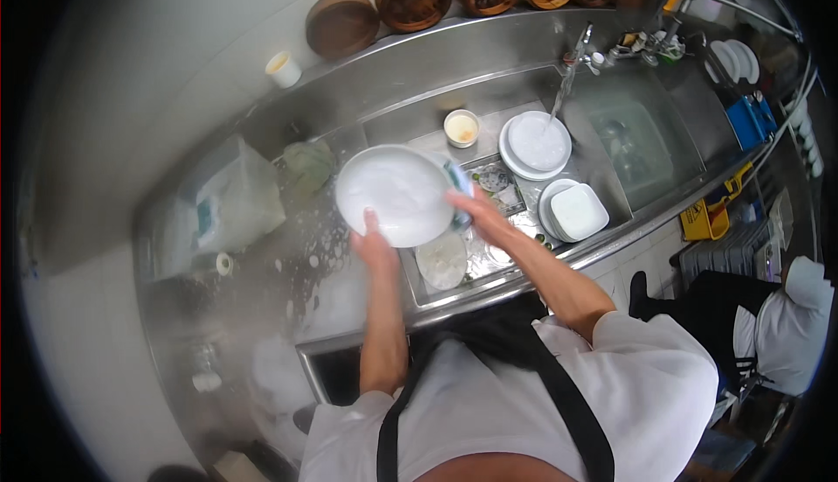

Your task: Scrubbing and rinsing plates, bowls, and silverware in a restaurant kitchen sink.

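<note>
My left hand (378, 246) grips the near edge of a large white oval plate (399, 187), thumb on its upper face. Soapy film seems to cover the plate. At the plate's right rim, my right hand (483, 214) holds a blurred green-and-white cloth or sponge (459, 187). Below the plate lies a steel sink basin (419, 132) with a round whitish dish (442, 261) and a drain strainer (496, 178) holding food scraps. A white ramekin (461, 129) with yellowish residue sits behind. To the right are stacked round plates (538, 142) and a stack topped by a square dish (579, 212).
Water runs from a faucet (579, 50) onto the round plates. A second basin (628, 129) holds water and a submerged tub. Bamboo steamers (412, 1) line the back ledge. A clear plastic bin (239, 200) stands left. Another person (779, 325) is at the right, near a yellow bucket (704, 220).
</note>
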Motion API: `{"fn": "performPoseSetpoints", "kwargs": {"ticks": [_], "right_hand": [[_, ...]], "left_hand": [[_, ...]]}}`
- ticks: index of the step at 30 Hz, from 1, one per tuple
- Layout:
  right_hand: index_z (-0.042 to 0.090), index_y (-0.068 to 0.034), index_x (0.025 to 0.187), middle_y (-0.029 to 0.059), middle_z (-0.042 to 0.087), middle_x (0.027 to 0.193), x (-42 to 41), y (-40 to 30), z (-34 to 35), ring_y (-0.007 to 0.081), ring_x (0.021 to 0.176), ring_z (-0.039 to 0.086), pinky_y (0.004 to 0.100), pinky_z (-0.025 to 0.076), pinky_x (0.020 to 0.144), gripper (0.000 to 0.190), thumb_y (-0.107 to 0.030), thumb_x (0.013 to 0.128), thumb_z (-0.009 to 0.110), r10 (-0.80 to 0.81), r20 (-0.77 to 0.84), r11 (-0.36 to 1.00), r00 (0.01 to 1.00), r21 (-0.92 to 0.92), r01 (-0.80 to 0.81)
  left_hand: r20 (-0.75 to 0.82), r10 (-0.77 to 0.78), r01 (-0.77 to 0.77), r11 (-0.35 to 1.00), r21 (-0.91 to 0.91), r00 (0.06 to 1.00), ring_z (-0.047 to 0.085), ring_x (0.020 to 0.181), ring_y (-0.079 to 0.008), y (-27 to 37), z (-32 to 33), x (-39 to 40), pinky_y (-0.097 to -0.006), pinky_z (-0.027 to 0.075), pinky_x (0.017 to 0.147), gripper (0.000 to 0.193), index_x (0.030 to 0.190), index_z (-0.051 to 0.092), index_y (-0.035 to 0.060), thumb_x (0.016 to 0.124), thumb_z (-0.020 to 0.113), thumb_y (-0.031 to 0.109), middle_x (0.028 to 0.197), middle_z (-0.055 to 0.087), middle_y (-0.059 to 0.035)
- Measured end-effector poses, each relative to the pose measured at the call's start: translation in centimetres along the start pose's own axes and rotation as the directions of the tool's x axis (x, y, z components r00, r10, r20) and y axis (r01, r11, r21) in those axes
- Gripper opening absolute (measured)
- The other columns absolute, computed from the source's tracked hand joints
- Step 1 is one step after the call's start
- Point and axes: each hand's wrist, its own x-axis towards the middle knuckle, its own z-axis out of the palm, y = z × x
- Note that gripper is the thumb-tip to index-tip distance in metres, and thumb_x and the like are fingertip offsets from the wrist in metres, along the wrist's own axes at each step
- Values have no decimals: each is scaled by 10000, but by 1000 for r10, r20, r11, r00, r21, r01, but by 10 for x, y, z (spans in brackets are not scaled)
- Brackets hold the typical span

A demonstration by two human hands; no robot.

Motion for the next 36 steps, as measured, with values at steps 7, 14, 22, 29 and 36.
{"fn": "performPoseSetpoints", "kwargs": {"ticks": [7,14,22,29,36], "right_hand": [[606,27,1244,123,721,1030,34,-104,41,188,919,671,348,540,850,429,-232,916,702,-174,98,387,980,-908,159],[668,1,1205,113,731,947,32,-63,34,187,854,668,327,530,793,389,-238,903,722,13,-230,898,973,-426,-113],[603,54,1278,133,709,1088,38,-35,49,180,912,650,285,517,812,412,-152,933,692,-173,-321,935,931,-352,53],[645,29,1237,128,725,1095,36,-98,36,155,978,659,308,516,861,409,-197,905,723,-452,-322,852,832,-432,296],[667,21,1125,45,694,878,36,-67,-30,120,765,587,304,496,711,328,-211,901,731,-391,-125,723,912,-654,220]], "left_hand": [[200,97,-147,956,253,975,631,1070,-225,82,32,47,-337,528,876,492,1330,538,-97,949,678,181,1332,599,-181],[-41,201,-191,966,173,979,635,986,-184,27,75,-13,-298,527,843,357,1155,624,-98,992,628,220,1131,653,-140],[-120,257,-272,954,-129,959,658,948,-178,28,111,1,-314,514,896,312,1170,651,-51,999,616,208,1059,697,-125],[204,175,-210,963,168,963,642,1035,-191,98,114,40,-312,504,924,386,1234,609,-58,1007,605,255,1145,679,-139],[302,67,-149,955,257,951,652,1017,-201,45,70,25,-324,538,895,327,1229,587,-44,973,646,151,1164,661,-114]]}}
